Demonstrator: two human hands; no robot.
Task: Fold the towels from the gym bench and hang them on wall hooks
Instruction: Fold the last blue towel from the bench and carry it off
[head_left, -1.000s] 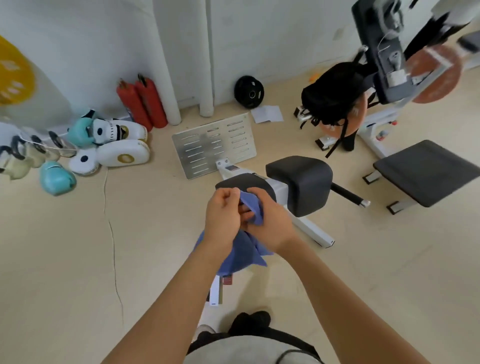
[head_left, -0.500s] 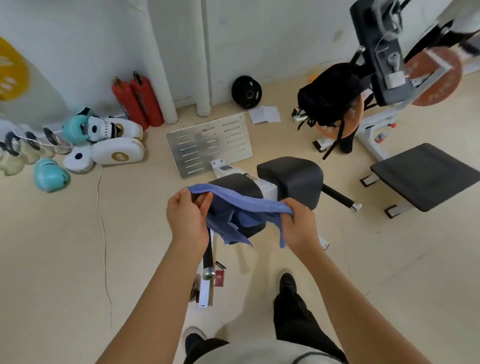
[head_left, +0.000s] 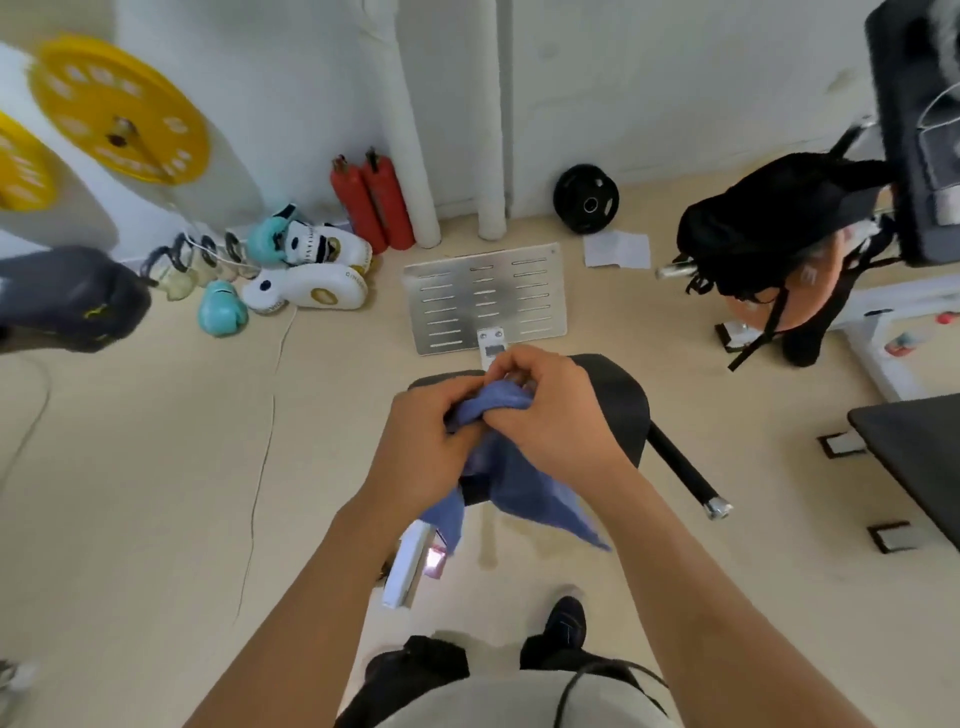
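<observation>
Above the black seat pad (head_left: 618, 395), hands together again after stretching the blue towel (head_left: 524, 488) wide: left hand (head_left: 421, 441) and right hand (head_left: 550, 415) fingers curled tight on its bunched edge. Fold probably half done.

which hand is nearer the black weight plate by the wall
Right. The right hand grips the towel on the side toward the plate, which lies up and right of it. The left hand sits lower and farther left.

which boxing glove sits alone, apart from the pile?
The teal boxing glove lying by itself on the floor, nearest the camera. The other teal glove and the white gloves are bunched together closer to the wall.
</observation>
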